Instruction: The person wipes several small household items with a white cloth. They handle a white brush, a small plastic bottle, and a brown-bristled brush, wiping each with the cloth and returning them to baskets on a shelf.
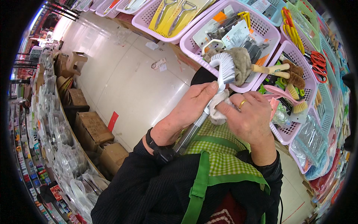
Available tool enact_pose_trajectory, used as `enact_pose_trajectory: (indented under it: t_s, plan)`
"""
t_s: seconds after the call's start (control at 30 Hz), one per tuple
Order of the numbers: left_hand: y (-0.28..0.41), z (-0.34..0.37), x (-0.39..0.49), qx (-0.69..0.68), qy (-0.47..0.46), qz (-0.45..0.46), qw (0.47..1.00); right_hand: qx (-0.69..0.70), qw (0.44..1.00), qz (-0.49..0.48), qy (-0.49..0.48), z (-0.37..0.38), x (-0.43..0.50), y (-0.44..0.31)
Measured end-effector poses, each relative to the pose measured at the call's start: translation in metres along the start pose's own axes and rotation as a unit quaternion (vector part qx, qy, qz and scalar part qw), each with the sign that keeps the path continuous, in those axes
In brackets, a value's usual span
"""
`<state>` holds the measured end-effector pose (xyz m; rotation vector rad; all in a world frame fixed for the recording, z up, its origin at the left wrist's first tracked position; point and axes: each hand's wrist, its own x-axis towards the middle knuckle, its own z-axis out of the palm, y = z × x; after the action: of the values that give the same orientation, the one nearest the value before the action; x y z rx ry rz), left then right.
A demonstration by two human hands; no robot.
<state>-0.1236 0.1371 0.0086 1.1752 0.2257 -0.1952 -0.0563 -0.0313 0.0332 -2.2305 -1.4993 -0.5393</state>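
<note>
A white-bristled scrub brush point(223, 65) with a white neck and a grey handle slants down towards my body. Around its neck my left hand point(195, 102) is closed, the thumb lying along the top. My right hand point(250, 116), with a gold-coloured ring, pinches a whitish cloth point(219, 107) against the brush just below the head. Behind the bristles a grey-brown cloth point(240, 63) rests on the rim of a lilac basket point(193, 54). Wooden-handled brushes with brown heads point(293, 73) lie to the right.
Plastic baskets of packaged kitchen tools, yellow peeler cards point(174, 16) and red-handled scissors point(318, 63) line the top and right. Cardboard boxes point(93, 128) stand on the floor at the left, beside a long shelf of plastic-wrapped goods point(63, 137). A red strip point(113, 121) lies on the tiles.
</note>
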Motion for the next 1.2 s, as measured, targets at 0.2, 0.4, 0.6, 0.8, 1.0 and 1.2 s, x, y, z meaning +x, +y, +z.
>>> enact_pose_trajectory:
  t_s: [0.2,0.4,0.6,0.8,1.0,1.2]
  plan:
    - [0.006,-0.004,-0.003,0.024,-0.005,-0.090,0.996,0.062,0.998,-0.003,0.008,0.002,0.003,0.004]
    - [0.010,0.001,-0.002,-0.027,0.052,-0.007,0.998,0.237,0.971,0.001,-0.031,0.008,0.000,-0.010]
    - [0.029,-0.005,-0.003,-0.049,0.095,0.099,0.989,0.350,0.936,0.020,-0.038,0.010,-0.001,-0.008]
    - [0.035,-0.007,-0.005,-0.032,0.114,0.146,0.982,0.769,0.520,0.370,0.022,0.006,-0.008,-0.002]
    - [0.035,-0.004,-0.004,-0.066,0.105,0.182,0.975,0.842,0.358,0.400,0.062,0.006,-0.007,0.000]
    - [0.033,-0.006,-0.008,-0.047,0.130,0.190,0.972,0.860,0.323,0.386,0.088,0.005,-0.003,-0.005]
